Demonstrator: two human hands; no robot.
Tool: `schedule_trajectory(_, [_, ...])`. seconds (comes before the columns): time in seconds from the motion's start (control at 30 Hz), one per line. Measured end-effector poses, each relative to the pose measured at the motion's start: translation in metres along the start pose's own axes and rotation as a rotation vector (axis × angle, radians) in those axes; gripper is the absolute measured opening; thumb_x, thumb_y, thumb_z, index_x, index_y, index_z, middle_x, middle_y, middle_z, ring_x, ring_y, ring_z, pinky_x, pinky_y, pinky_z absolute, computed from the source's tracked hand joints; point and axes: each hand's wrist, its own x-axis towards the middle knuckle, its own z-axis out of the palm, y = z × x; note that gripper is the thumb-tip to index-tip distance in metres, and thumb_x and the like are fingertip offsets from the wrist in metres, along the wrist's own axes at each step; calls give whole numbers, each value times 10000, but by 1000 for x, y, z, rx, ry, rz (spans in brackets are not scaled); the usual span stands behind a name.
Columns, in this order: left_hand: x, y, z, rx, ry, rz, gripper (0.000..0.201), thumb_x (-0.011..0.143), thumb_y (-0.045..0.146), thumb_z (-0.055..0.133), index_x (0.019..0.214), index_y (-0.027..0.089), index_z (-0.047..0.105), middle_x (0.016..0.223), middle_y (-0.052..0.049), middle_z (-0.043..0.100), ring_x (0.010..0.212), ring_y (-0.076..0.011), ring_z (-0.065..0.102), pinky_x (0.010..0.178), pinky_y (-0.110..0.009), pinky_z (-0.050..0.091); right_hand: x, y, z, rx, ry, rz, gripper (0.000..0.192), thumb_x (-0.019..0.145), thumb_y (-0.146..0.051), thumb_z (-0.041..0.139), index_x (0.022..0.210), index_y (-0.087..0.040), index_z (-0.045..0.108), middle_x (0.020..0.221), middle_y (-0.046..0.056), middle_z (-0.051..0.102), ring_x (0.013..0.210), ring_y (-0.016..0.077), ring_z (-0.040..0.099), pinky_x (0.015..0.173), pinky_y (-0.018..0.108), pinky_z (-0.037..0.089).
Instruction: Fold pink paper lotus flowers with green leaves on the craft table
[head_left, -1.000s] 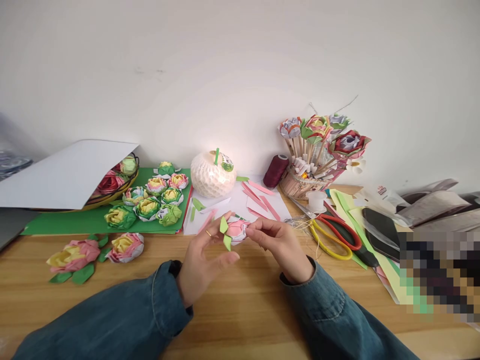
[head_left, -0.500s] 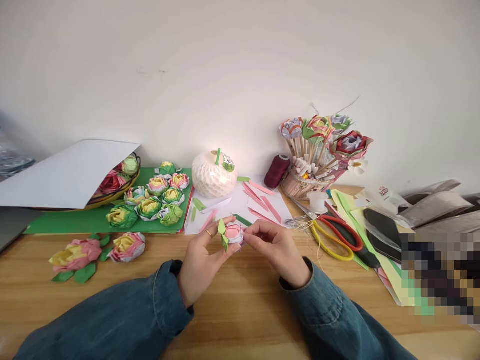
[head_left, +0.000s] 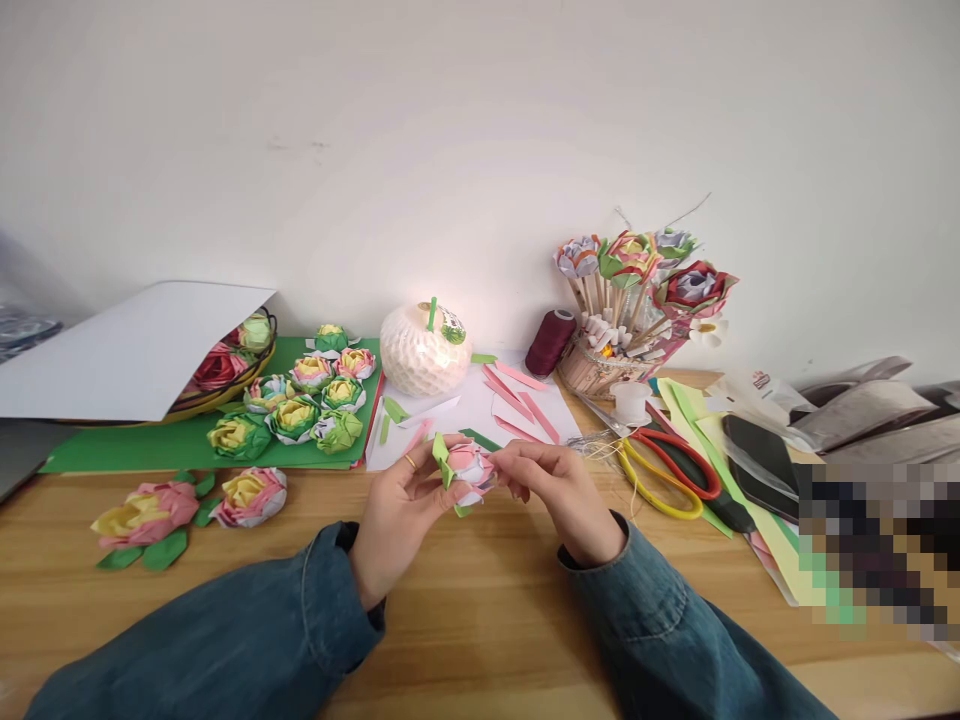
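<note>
My left hand [head_left: 397, 510] has closed in since a second ago, its fingers now cupping the pink paper flower [head_left: 471, 468] at frame centre above the tabletop [head_left: 480, 600], while my right hand [head_left: 559, 490] pinches its petal edge.

A pixelated patch [head_left: 877, 545] far right of the right hand [head_left: 559, 490] hides whatever lies there. Well left of the left hand [head_left: 397, 510], a white sheet [head_left: 127, 350] covers most of a basket [head_left: 225, 385] of paper flowers. Both forearms run off the bottom edge.
</note>
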Motion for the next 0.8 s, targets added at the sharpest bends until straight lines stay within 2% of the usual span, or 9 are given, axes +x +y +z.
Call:
schedule_trajectory(0.1, [0,0,0,-9,-11,3,407,612,214,727,991,188,581,1044,-26,631,995,-185,569,839,-238,484,1,5,-3,92,-26,64,230,688,-352,634,603,-138,633,532,-21,515,488,63,378,468,214,272])
schedule_trajectory(0.2, [-1,-1,-1,19,-9,1,422,613,221,726,1006,182,578,1053,-33,628,1024,-188,552,934,-274,426,3,7,-4,146,-50,117,222,664,-361,661,656,-140,665,575,-4,570,485,56,372,462,210,262])
schedule_trajectory(0.3, [-1,-3,-2,44,-6,-7,452,609,234,728,1027,169,571,1059,-51,624,1075,-211,518,1006,-336,358,3,5,-4,109,-54,138,232,652,-370,663,650,-138,663,552,-12,560,465,49,350,448,205,247])
schedule_trajectory(0.43, [-2,-4,-1,95,12,3,454,628,263,705,1049,169,562,1103,-67,600,1131,-246,470,987,-388,381,1,4,1,-105,-11,51,210,692,-338,606,649,-135,634,568,-5,564,496,74,423,485,214,317])
schedule_trajectory(0.53, [-2,-4,0,222,50,39,402,657,281,676,1034,182,581,1118,-58,591,1155,-252,445,996,-400,371,-2,7,7,-423,109,-104,136,715,-242,552,662,-142,627,610,19,589,540,104,476,522,234,355])
schedule_trajectory(0.63, [-3,-5,1,269,66,52,385,661,283,669,1025,186,588,1113,-54,592,1143,-250,458,993,-397,376,-5,10,13,-662,224,-277,141,732,-194,520,646,-156,626,592,17,563,526,104,450,521,242,347])
schedule_trajectory(0.7, [-2,-5,0,244,65,49,390,658,284,671,1026,187,584,1110,-52,594,1154,-246,448,985,-382,389,-5,11,14,-578,211,-270,154,749,-225,516,653,-158,616,604,18,565,534,106,454,524,241,356])
schedule_trajectory(0.8, [-2,-5,0,184,54,43,410,650,286,682,1034,189,574,1110,-50,595,1098,-225,501,961,-349,418,-2,9,11,-216,75,-98,192,732,-331,564,675,-151,602,636,16,589,556,106,477,528,234,369])
